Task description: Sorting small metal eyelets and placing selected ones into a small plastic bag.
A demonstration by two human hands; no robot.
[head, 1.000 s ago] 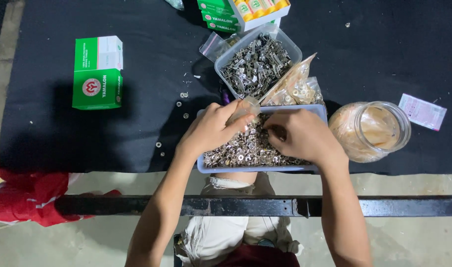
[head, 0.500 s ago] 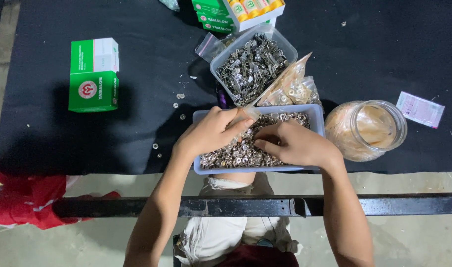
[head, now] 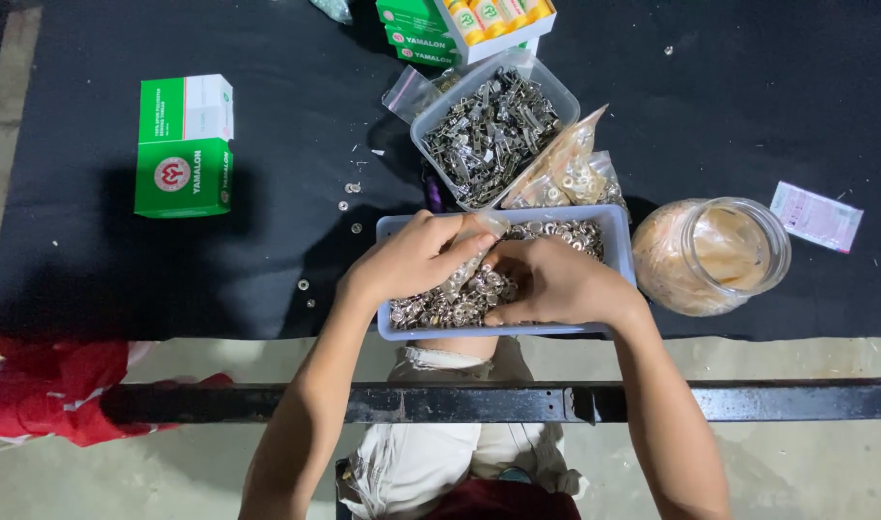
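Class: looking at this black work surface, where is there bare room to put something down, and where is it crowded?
Bare: the black mat between the green box and clear tub; also above the glass jar. Crowded: around the blue tray, where both hands work.

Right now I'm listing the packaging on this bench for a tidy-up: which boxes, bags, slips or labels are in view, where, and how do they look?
Green and white box: far left on the black mat, rectangular, round red emblem.
Stacked green boxes: top centre, under an open white box of yellow tubes.
Clear plastic bags: between the two trays, crumpled, holding small metal parts.
Small clear bag: pinched in the left hand over the blue tray.
Paper slip: far right, white and pink.
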